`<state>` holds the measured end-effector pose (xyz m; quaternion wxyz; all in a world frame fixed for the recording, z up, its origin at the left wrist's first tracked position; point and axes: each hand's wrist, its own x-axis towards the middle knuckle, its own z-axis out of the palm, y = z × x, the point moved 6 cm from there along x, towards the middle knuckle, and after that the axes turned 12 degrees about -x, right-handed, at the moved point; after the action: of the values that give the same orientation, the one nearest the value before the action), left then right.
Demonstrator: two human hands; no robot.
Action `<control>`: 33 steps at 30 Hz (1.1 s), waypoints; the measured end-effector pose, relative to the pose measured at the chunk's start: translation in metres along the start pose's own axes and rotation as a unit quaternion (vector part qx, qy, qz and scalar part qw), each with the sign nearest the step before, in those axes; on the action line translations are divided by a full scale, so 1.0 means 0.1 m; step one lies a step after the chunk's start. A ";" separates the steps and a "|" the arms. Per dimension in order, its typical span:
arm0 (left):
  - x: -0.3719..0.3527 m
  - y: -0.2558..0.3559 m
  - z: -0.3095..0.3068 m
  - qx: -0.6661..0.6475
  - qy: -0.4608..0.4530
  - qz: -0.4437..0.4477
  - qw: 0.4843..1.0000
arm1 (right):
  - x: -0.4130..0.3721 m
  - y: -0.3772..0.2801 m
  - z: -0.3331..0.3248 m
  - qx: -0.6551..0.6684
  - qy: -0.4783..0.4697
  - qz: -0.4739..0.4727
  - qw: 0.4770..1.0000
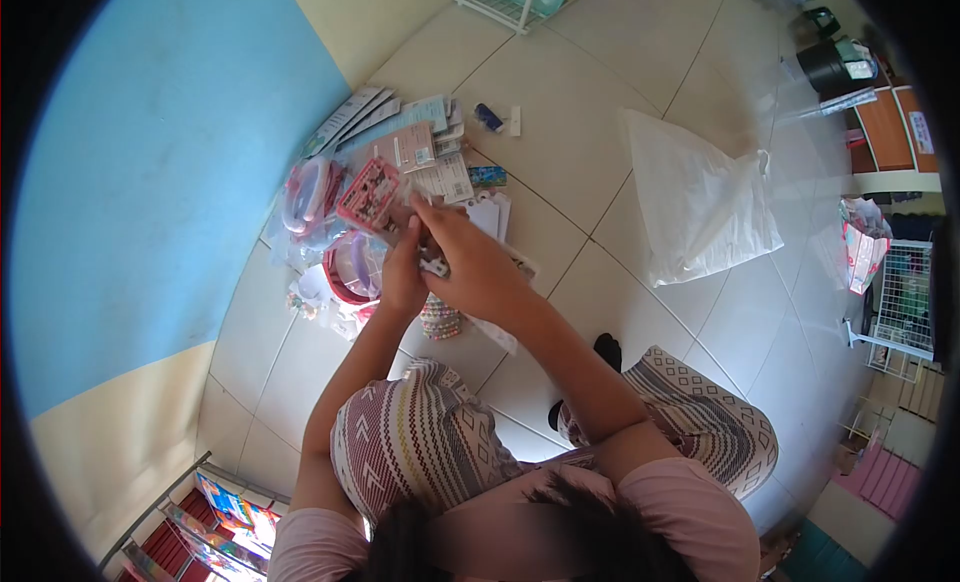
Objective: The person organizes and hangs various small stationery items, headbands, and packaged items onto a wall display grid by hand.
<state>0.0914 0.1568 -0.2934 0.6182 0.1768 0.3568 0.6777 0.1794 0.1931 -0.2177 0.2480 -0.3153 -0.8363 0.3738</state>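
Observation:
My left hand [403, 274] and my right hand [468, 262] are close together over a pile of small goods on the floor. Between them is a small pink-and-red patterned packet [372, 194] with clear plastic about it, gripped by the fingers of both. A small white-and-dark piece [434, 268] shows at my right thumb; its kind cannot be made out. Beyond the packet lie flat printed cards and packets [405, 147]. On the left are rounded pink and purple items in clear plastic [307, 195], and below my hands a beaded, multicoloured item [441, 319].
A large white plastic bag [700, 202] lies on the tiles to the right. A dark blue small object [489, 118] is past the cards. The blue-and-cream wall [170, 162] borders the pile at left. A white rack [500, 7] stands at the top, wire shelving [905, 292] at far right.

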 end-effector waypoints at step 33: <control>-2.45 2.57 0.53 -0.010 0.291 0.364 0.885 | 1.05 -3.01 0.70 0.459 -0.358 -0.073 0.810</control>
<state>-0.0132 -0.0601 -0.0270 0.1985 0.0826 0.4248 0.8794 -0.0409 0.0781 -0.0053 0.0731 0.0536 -0.6173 0.7815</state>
